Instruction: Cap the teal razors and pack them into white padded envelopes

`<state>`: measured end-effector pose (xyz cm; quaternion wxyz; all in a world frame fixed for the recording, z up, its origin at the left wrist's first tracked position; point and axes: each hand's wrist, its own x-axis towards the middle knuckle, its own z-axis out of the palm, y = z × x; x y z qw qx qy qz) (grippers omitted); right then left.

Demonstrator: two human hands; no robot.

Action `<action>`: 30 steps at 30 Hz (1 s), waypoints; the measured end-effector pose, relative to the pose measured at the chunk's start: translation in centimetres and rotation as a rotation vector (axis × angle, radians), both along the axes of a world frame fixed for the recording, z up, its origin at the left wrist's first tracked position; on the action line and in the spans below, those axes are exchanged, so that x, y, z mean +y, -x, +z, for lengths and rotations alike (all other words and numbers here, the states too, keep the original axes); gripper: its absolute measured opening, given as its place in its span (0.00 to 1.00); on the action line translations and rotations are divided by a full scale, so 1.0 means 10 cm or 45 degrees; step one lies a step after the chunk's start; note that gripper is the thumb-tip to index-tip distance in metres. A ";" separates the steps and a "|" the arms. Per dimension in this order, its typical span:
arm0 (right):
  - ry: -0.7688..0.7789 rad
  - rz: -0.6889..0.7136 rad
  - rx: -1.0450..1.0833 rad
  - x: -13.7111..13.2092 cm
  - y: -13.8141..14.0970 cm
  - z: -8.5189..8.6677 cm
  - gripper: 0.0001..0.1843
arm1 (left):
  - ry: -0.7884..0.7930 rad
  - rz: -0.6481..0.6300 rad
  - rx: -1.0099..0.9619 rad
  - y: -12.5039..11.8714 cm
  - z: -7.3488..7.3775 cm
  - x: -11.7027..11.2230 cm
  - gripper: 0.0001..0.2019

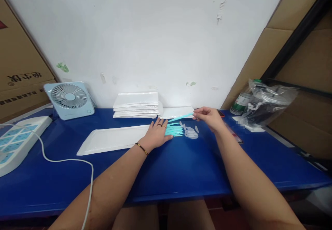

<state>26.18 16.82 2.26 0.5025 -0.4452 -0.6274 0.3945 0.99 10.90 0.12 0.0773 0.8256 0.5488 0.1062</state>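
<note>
My right hand pinches one end of a thin teal stick and holds it slanted just above the blue table. My left hand lies flat, fingers spread, on the table with its fingertips beside a small pile of teal sticks. Several small clear plastic caps lie right of that pile. A flat white tray sits just left of my left hand.
A stack of white trays and one more white tray stand against the wall. A light blue fan, a white power strip with cable, a green-labelled bottle, a plastic bag and cardboard boxes surround the work spot.
</note>
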 end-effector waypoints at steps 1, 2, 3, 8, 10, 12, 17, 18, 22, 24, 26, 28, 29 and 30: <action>0.008 -0.058 -0.005 0.04 -0.05 -0.02 0.21 | 0.049 -0.041 0.045 -0.01 -0.02 -0.02 0.36; 0.023 -0.107 -0.020 0.08 -0.08 -0.05 0.21 | 0.088 -0.080 0.077 -0.03 -0.03 -0.04 0.35; 0.041 -0.142 -0.042 0.10 -0.10 -0.09 0.21 | 0.112 -0.112 0.100 -0.05 -0.04 -0.07 0.34; 0.070 0.060 -0.239 0.09 0.09 -0.23 0.20 | 0.118 -0.243 0.206 -0.22 0.05 -0.34 0.30; 0.051 0.209 -0.392 0.03 0.21 -0.24 0.20 | 0.097 -0.317 0.255 -0.27 0.09 -0.45 0.30; 0.019 0.318 -0.578 -0.01 0.29 -0.23 0.19 | 0.077 -0.366 0.276 -0.30 0.11 -0.52 0.29; -0.088 0.096 -0.929 0.05 0.18 -0.22 0.17 | -0.012 -0.288 0.152 -0.31 0.16 -0.45 0.20; -0.087 -0.008 -0.990 0.08 0.14 -0.23 0.17 | -0.028 -0.238 0.125 -0.30 0.16 -0.40 0.18; 0.039 -0.084 -1.124 0.17 0.04 -0.30 0.14 | 0.009 -0.047 -0.022 -0.26 0.10 -0.22 0.09; 0.085 0.004 -1.099 0.18 0.04 -0.33 0.10 | 0.101 0.000 -0.115 -0.23 0.06 -0.16 0.08; 0.114 0.053 -1.054 0.17 0.06 -0.32 0.09 | 0.160 0.015 -0.186 -0.18 0.03 -0.11 0.08; 0.140 0.069 -1.014 0.15 0.07 -0.31 0.09 | 0.164 0.021 -0.220 -0.14 0.03 -0.07 0.07; 0.155 0.082 -1.003 0.14 0.07 -0.29 0.09 | 0.154 0.030 -0.221 -0.11 0.03 -0.05 0.07; 0.168 0.100 -0.999 0.13 0.06 -0.27 0.08 | 0.147 0.047 -0.217 -0.08 0.03 -0.03 0.07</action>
